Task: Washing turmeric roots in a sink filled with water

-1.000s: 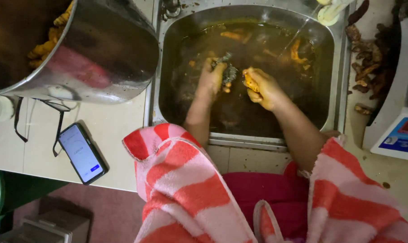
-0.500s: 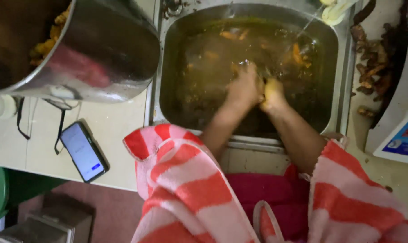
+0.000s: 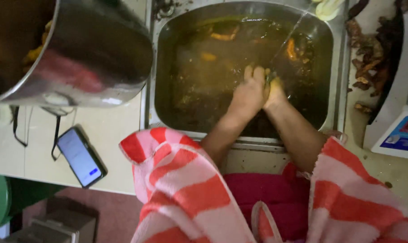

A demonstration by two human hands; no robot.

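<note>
Both hands are pressed together in the sink (image 3: 339, 85), the left hand (image 3: 248, 92) and right hand (image 3: 276, 92) clenched around a small yellow piece (image 3: 274, 82) in murky brown water. A steel pot (image 3: 91, 58) and phone (image 3: 81, 156) sit on the table (image 3: 114, 135).

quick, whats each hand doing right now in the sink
Left hand: curled shut in the murky water of the sink, pressed against the right; contents cannot be told.
Right hand: closed around a yellow-orange piece.
</note>
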